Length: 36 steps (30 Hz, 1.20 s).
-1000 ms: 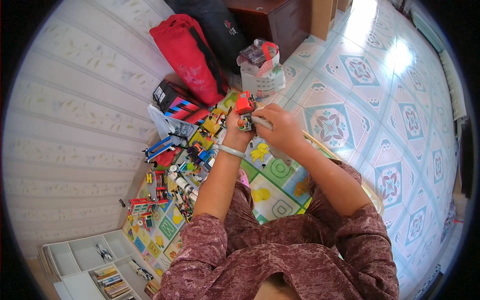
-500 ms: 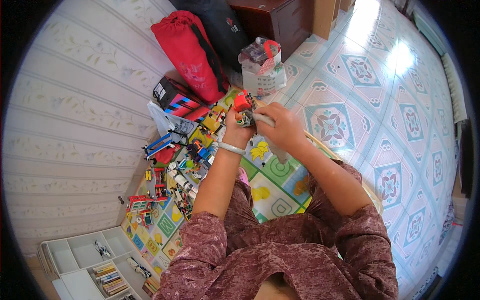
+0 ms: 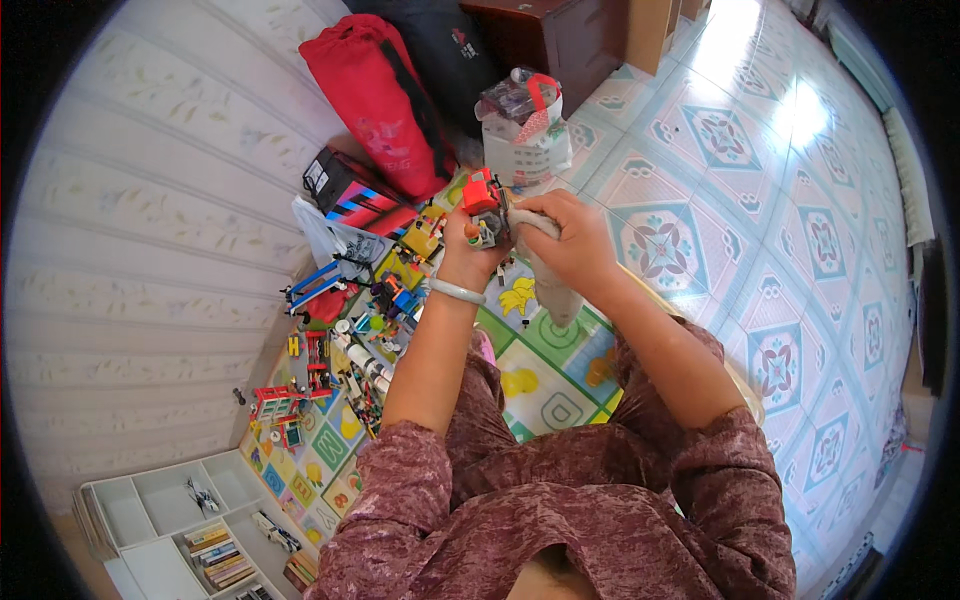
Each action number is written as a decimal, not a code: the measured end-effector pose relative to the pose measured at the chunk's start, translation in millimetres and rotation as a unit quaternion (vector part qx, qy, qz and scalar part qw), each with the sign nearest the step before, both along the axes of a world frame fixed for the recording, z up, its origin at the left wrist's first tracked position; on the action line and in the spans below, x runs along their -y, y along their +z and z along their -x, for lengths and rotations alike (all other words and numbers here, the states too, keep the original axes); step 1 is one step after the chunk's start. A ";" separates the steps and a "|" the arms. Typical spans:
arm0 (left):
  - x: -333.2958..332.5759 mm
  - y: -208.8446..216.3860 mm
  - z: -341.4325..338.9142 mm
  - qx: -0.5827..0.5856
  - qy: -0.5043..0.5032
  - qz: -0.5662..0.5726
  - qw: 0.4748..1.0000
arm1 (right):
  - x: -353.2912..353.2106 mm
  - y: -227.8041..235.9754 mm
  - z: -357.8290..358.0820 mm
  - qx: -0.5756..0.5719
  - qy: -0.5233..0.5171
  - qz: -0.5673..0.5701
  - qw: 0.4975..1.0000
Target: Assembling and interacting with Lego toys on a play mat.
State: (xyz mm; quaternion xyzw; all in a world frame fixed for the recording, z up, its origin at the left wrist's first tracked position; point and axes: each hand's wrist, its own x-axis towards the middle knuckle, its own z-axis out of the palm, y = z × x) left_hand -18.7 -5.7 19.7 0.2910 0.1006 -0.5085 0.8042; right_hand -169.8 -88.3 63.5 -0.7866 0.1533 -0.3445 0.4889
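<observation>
On my far left stands a white shelf (image 3: 122, 512); next come a red-and-white toy building (image 3: 275, 404) and a long blue toy (image 3: 315, 287), among many toys crowded on the play mat (image 3: 330, 445); my left hand (image 3: 465, 260) is closed around a small red-and-grey toy (image 3: 480, 197), held up above the mat; a pale cloth (image 3: 560, 295) hangs from my right hand (image 3: 575, 240), its fingers pinched narrow on the upper part, right beside the toy; I judge this toy is partway through, being in hand with the cloth; the others lie out of my grasp, and which are finished I cannot tell.
</observation>
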 end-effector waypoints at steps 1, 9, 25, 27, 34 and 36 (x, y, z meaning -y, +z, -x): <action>-1.4 -2.7 -1.9 0.000 0.000 -0.001 1.000 | -3.2 -0.9 -1.7 0.000 0.000 -0.001 1.000; 0.5 1.7 -1.1 0.058 -0.012 -0.003 0.998 | 0.9 -2.5 3.5 -0.026 0.056 0.155 0.986; 0.3 -20.4 -10.1 0.136 -0.037 0.033 0.989 | 3.4 -1.7 1.9 -0.024 0.022 0.161 0.986; 0.6 -27.8 -17.5 0.148 -0.054 0.041 0.987 | -0.9 -1.4 0.6 -0.037 0.023 0.171 0.984; 1.6 -11.7 -4.4 0.172 -0.006 -0.007 0.985 | 3.3 -8.6 5.9 -0.042 0.102 0.169 0.979; -1.6 -12.0 -10.8 0.152 -0.020 -0.010 0.988 | 4.0 -3.2 3.5 -0.033 0.040 0.152 0.987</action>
